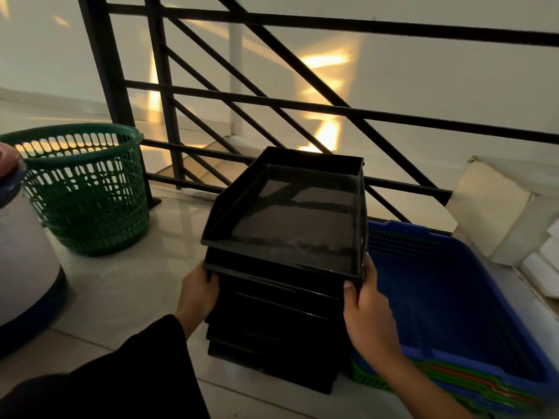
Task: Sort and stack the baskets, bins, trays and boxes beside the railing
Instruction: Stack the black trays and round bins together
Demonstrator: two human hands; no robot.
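Person's left hand (201,290) grips the near left corner of a stack of black rectangular plastic letter trays (284,267), fingers curled under the rim of an upper tray; a dark sleeve (121,367) covers the forearm. Right hand (367,303) grips the near right corner of the same stack, thumb on the front edge, fingers wrapped round the side. The stack sits between the two hands on the pale tiled floor (127,285), top tray open and shallow, its inside faintly reflecting the black metal stair railing (272,101) just beyond the hands. Just right of the right hand: a blue perforated plastic tray-basket (447,291), nested on top of green and orange ones (472,385), touching or nearly touching the black stack; cannot tell which. Well left of the left hand: a round green plastic lattice waste basket (87,189), upright. Further left, at frame edge: a white cylindrical container with dark blue base (24,267).
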